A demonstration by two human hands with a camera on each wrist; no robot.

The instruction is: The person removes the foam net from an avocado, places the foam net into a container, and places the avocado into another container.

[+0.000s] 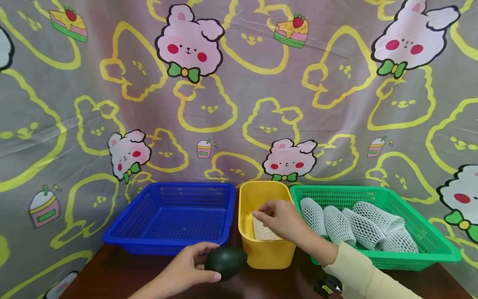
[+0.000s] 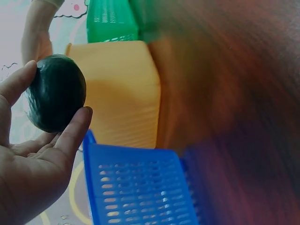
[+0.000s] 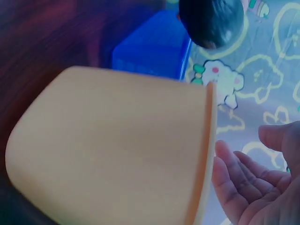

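left grip (image 1: 189, 266) | thumb opposing curled fingers | right grip (image 1: 282, 220) | loosely bent

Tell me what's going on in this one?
A person's left hand grips what looks like an avocado. The right hand, apparently holding nothing, is over the yellow bin, where a white foam net lies. More foam net sleeves lie in the green basket to its right; the blue basket stands to its left.

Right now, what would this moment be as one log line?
left hand: holds dark green fruit; right hand: over yellow bin, holding nothing; in bin: pale net; green basket: white nets; blue basket: left of bin
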